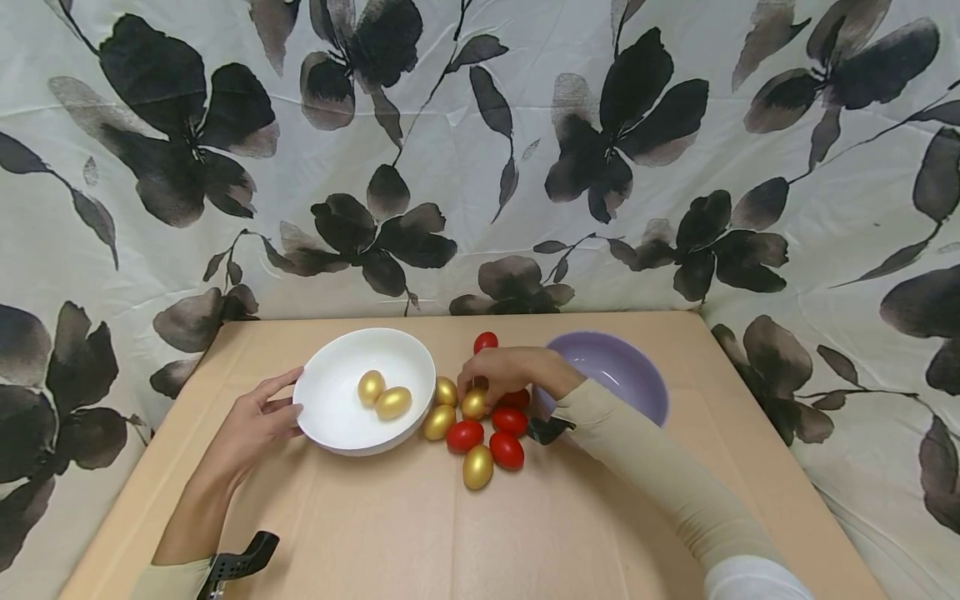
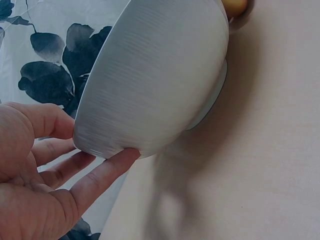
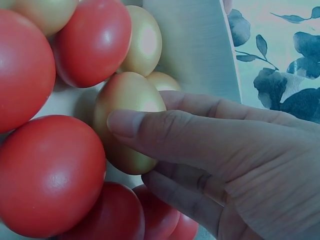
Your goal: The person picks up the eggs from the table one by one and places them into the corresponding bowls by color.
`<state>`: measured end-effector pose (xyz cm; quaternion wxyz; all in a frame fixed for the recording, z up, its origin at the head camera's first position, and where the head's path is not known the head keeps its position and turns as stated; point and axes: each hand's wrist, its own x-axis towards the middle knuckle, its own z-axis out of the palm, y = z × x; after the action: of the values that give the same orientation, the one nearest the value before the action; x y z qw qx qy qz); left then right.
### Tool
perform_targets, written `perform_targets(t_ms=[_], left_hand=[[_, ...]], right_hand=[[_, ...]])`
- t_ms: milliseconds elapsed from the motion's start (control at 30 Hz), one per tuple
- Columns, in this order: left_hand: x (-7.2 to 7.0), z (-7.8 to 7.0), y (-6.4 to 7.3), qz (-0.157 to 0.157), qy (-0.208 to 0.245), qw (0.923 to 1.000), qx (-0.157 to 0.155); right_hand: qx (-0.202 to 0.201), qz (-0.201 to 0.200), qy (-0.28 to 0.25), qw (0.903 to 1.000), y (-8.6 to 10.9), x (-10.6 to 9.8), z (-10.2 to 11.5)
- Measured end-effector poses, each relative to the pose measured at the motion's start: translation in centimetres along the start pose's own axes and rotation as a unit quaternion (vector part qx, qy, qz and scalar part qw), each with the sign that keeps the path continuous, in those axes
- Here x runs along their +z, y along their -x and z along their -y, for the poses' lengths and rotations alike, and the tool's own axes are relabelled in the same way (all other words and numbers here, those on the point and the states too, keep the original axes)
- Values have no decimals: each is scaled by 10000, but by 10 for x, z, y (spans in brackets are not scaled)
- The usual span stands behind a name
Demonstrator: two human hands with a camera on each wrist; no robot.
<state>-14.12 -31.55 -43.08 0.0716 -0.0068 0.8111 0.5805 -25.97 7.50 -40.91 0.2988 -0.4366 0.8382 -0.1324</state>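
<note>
My left hand (image 1: 258, 425) holds the side of a white bowl (image 1: 322, 375), its fingertips and thumb at the rim and outer wall (image 2: 165, 75). Two golden eggs (image 1: 393, 403) lie inside the bowl. Right of it, my right hand (image 1: 510, 371) pinches another golden egg (image 3: 127, 130) between thumb and fingers, among the pile on the table. Red eggs (image 1: 506, 450) and more golden eggs (image 1: 477, 467) lie close around that hand, and one red egg (image 1: 486, 342) shows just beyond it.
A purple bowl (image 1: 622, 367) stands at the right, partly hidden behind my right forearm. The light wooden table (image 1: 375, 533) ends at the back against a white cloth (image 1: 480, 167) with dark flowers. A black wrist strap (image 1: 240, 562) sits on the left wrist.
</note>
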Motion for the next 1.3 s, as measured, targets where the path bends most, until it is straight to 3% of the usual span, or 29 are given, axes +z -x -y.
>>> perform_targets(t_ms=[833,1300], left_hand=[[1,-1,-2,-19,6,10000,-32],[3,-1,-1,-72,-55,10000,27]], right_hand=[[37,-85,-174,9998,10,-12,1],[-172,-176,-363,9990,13,-19,3]])
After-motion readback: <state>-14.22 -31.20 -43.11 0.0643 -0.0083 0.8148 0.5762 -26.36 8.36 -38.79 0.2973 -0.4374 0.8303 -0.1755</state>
